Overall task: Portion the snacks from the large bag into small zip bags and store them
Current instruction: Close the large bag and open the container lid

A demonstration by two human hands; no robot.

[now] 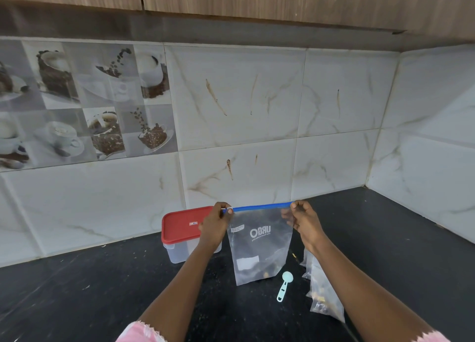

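The large bag (pixel 259 246) hung upright between both hands, in front of the person and over the black counter (pixel 102 290); whether its bottom edge touched the counter could not be told. It was clear plastic with white print that read backwards from this side, and a blue zip strip (pixel 259 207) ran along its top. The left hand (pixel 214 226) pinched the left end of that strip between thumb and curled fingers, right where a small white piece sat on the strip. The right hand (pixel 304 223) pinched the right end in the same way, so the strip was stretched straight between them. A few dark and yellowish snacks (pixel 259 271) lay at the bottom of the bag (most of it looked empty).

Behind the left hand stood a clear container (pixel 177 251) with a red lid (pixel 180 224) on it. A pale green scoop (pixel 284 285) lay on the counter just right of the bag. Further right, partly under the right forearm, small zip bags (pixel 325 298) with snacks inside lay in an overlapping pile. Pink sleeves (pixel 140 332) showed at the bottom edge
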